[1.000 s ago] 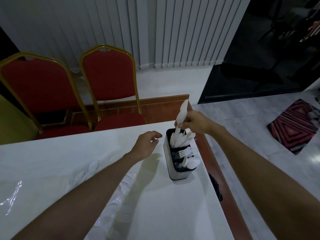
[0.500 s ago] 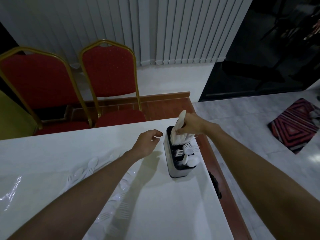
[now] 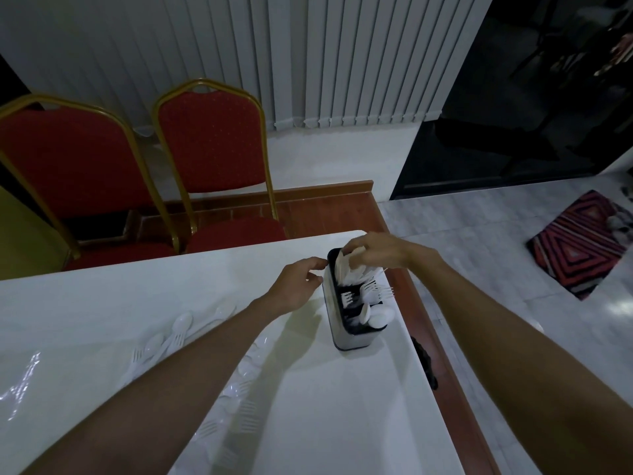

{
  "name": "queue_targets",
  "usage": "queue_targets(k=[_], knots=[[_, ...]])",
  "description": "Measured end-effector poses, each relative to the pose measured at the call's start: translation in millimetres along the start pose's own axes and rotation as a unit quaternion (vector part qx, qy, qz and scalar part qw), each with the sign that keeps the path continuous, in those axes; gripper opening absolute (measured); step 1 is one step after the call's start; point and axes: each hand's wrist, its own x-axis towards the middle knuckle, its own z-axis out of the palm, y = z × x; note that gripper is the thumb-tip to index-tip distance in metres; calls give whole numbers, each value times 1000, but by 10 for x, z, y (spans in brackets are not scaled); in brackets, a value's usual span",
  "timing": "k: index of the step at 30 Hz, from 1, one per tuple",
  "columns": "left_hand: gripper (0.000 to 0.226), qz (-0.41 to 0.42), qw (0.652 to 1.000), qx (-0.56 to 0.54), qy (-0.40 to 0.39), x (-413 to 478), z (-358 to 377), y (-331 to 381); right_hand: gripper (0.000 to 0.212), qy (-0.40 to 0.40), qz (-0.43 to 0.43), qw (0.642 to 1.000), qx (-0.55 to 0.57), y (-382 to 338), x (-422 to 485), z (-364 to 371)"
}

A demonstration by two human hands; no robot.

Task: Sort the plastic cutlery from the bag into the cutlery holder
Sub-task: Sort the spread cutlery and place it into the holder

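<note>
The cutlery holder (image 3: 352,340), pale with a black insert, stands near the right edge of the white table (image 3: 325,406). White knives (image 3: 345,270) fill its far slot, forks (image 3: 374,290) the middle, spoons (image 3: 381,315) the near one. My right hand (image 3: 375,251) sits low over the far slot, fingers pinching a knife among the others there. My left hand (image 3: 297,282) hovers just left of the holder, fingers loosely curled, fingertips at its upper rim and holding nothing. Loose white forks and spoons (image 3: 178,332) lie on the table, partly hidden under my left forearm.
A clear plastic bag (image 3: 20,389) lies at the table's left edge. Two red chairs with gold frames (image 3: 212,138) stand behind the table. A wooden ledge (image 3: 404,279) runs along the table's right side, with a small dark object (image 3: 424,359) on it. A striped rug (image 3: 579,241) lies on the floor.
My right hand has come down from above the holder, lowering the white knife into the far slot. My left hand has stayed beside the holder.
</note>
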Motion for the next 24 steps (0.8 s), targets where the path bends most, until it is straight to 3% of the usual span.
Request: queue_targets(k=[2,4,6,9,13,15,18,22,24], knots=[[38,2,1000,-3,-11,-14,7,11,47,20,-11,998,60,38,-69,-68],[40,1,1000,-3,-21,-18,28,-6,32,56,-20,994,89,66,-123,-76],[41,-1,1000,-4,-29,-21,58,-19,19,90,-21,995,44,71,-109,15],[42,2,999,-6,-40,-28,108,-28,47,134,-12,991,-25,82,-64,249],[45,4,999,-3,-37,-28,120,-57,26,303,-82,947,65,133,-65,368],[46,5,999,-4,-39,-36,123,-72,15,380,-103,919,33,141,-62,413],[49,11,999,-3,-48,-80,149,-70,13,384,-96,918,-14,145,-11,553],[48,6,1000,17,-23,-171,112,-158,38,371,-58,927,6,97,-32,630],[46,3,1000,30,6,-234,43,-239,40,390,-36,920,23,29,-93,632]])
